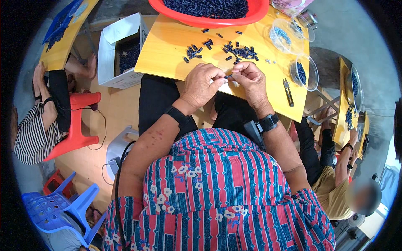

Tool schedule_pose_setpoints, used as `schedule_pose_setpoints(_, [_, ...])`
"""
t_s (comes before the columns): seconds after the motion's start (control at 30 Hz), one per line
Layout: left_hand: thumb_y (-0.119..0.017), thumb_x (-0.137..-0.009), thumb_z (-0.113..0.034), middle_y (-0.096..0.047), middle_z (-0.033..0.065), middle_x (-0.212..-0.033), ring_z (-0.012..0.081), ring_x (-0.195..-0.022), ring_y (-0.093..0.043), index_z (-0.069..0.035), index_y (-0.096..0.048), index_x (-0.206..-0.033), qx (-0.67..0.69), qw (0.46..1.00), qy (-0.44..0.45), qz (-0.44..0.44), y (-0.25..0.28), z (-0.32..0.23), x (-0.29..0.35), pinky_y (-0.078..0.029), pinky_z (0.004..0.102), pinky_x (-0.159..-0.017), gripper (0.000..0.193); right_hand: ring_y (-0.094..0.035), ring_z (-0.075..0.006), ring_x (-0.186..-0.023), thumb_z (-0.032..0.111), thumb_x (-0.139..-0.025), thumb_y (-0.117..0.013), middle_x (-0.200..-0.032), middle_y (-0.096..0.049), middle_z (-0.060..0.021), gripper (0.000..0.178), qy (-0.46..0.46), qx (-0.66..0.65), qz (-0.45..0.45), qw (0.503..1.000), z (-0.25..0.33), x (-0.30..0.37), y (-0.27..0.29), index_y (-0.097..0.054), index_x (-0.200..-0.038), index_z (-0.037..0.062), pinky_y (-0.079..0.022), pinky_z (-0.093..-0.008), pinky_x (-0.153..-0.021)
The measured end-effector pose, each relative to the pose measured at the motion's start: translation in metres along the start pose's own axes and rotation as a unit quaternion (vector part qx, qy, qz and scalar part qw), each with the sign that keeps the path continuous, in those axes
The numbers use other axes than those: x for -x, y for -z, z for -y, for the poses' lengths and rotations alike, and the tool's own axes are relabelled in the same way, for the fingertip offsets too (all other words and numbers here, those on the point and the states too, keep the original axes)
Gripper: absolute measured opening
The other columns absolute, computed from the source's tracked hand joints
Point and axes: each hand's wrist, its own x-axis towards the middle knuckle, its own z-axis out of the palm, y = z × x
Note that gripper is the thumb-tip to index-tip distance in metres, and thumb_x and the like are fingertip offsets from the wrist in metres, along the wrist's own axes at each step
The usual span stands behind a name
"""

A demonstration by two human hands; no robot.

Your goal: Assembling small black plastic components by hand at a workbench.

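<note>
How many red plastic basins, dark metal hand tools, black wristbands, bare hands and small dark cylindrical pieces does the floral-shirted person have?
Red plastic basin: 1
Dark metal hand tool: 1
Black wristbands: 2
Bare left hand and right hand: 2
Small dark cylindrical pieces: overlapping, uncountable
Total without pieces: 6

Grey wall (345, 29), tan floor (119, 102), red stool (77, 125), blue plastic chair (44, 207) and yellow table (58, 62) at left.
</note>
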Motion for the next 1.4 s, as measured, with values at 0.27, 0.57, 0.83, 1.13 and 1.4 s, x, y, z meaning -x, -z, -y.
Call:
schedule_pose_setpoints(0.27, [-0.070,-0.077,-0.016,-0.062,0.0077,-0.077,0.0267,-0.080,-0.058,-0.005,-0.065,-0.081,0.000,1.000,0.004,0.010,0.002,0.000,0.001,-0.046,0.0369,-0.074,0.013,-0.061,-0.0105,-0.089,-0.009,-0.081,-0.064,-0.094,-0.065,-0.0017,0.020,0.008,-0.004,-0.004,1.000,-0.005,-0.001,0.002,-0.063,-0.098,0.0014,-0.050,-0.0259,-0.084])
schedule_pose_setpoints(0.57, [-0.071,-0.076,-0.016,-0.062,0.0067,-0.077,0.0264,-0.080,-0.057,-0.006,-0.066,-0.080,-0.009,1.000,0.010,0.013,0.002,0.000,0.001,-0.045,0.0367,-0.073,0.012,-0.062,-0.0092,-0.084,-0.006,-0.083,-0.064,-0.089,-0.066,-0.0009,0.012,0.008,0.071,-0.021,0.997,-0.004,0.001,-0.008,-0.063,-0.092,0.0018,-0.050,-0.0236,-0.079])
schedule_pose_setpoints(0.83, [-0.071,-0.074,-0.015,-0.062,0.0064,-0.077,0.0271,-0.081,-0.057,-0.007,-0.065,-0.080,-0.028,0.999,0.031,-0.002,-0.001,-0.003,0.000,-0.046,0.0375,-0.073,0.012,-0.061,-0.0081,-0.083,-0.002,-0.086,-0.064,-0.088,-0.066,-0.0002,0.006,0.004,0.088,-0.037,0.995,-0.007,0.001,-0.014,-0.065,-0.090,0.0020,-0.050,-0.0228,-0.076])
schedule_pose_setpoints(1.13, [-0.071,-0.075,-0.017,-0.062,0.0054,-0.079,0.0271,-0.083,-0.057,-0.008,-0.065,-0.078,-0.031,0.999,0.036,0.002,0.001,-0.005,-0.001,-0.046,0.0386,-0.075,0.011,-0.062,-0.0163,-0.088,-0.004,-0.081,-0.066,-0.090,-0.065,-0.0069,0.012,0.084,0.188,-0.024,0.978,0.004,0.003,-0.017,-0.070,-0.092,-0.0004,-0.049,-0.0264,-0.082])
schedule_pose_setpoints(1.4, [-0.071,-0.075,-0.017,-0.062,0.0060,-0.078,0.0276,-0.083,-0.057,-0.007,-0.064,-0.077,-0.041,0.998,0.038,-0.007,-0.001,-0.007,-0.002,-0.046,0.0393,-0.075,0.012,-0.063,-0.0200,-0.089,-0.003,-0.080,-0.065,-0.091,-0.065,-0.0095,0.015,0.115,0.227,0.000,0.967,0.006,0.002,-0.016,-0.071,-0.094,-0.0011,-0.049,-0.0281,-0.084])
